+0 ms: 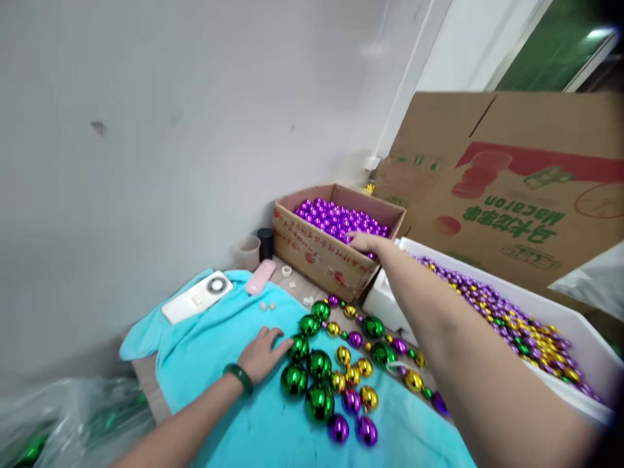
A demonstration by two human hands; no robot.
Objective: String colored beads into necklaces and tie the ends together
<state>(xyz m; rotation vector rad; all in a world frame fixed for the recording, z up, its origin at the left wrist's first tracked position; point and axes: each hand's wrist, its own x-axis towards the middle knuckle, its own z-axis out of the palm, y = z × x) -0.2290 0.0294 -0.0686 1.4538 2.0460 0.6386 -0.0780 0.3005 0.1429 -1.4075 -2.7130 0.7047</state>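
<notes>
Crinkled clear plastic [80,416] at far left. Left hand [263,354], open, over soft turquoise cloth [214,351], against glossy green balls [319,401]. Hands apart. Right hand [363,242] among shiny purple balls [322,214] inside cardboard box [312,250]; grip cannot be told. Right forearm [453,325] partly blocks white bin [575,328] of beads [526,331].

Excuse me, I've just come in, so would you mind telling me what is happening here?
A person's right hand is reaching into a cardboard box of shiny purple balls; whether it grips any is unclear. The left hand is spread over a turquoise cloth, fingers right beside a cluster of green balls. Gold balls lie next to those, and a multicolored bead strand lies nearby.
</notes>
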